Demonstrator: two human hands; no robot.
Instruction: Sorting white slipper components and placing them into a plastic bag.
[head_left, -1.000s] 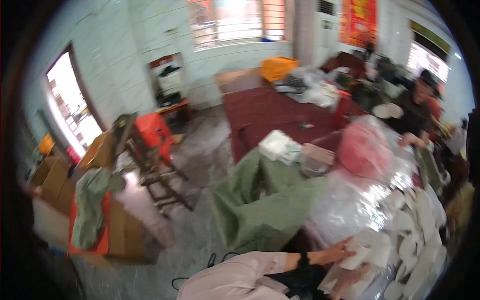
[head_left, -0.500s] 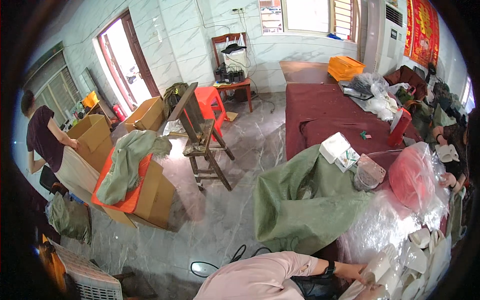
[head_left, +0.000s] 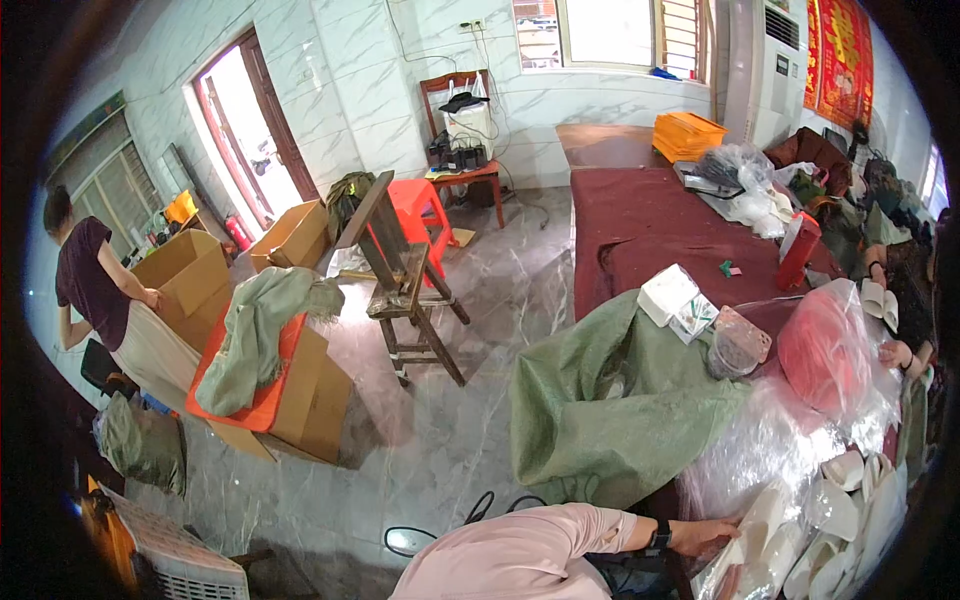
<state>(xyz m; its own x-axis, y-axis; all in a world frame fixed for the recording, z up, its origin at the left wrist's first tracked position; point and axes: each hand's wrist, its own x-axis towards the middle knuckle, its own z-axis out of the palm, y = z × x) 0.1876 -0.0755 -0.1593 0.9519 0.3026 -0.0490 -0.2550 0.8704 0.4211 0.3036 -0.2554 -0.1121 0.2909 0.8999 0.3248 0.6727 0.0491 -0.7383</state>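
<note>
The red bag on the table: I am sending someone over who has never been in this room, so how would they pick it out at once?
Start at the long table with the dark red cloth on the room's right side and follow it toward its near end, past the green sack draped over its edge. The red bag lies just right of that, a bulging clear plastic bag of red contents. Everything piled beyond it is white or clear.

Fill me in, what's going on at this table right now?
The wearer's one visible hand, on a pink-sleeved arm, rests on clear plastic wrap beside a pile of white moulded pieces at the table's near end. A green sack hangs off the table edge. Across the room, another person bends over a cardboard box.
</note>
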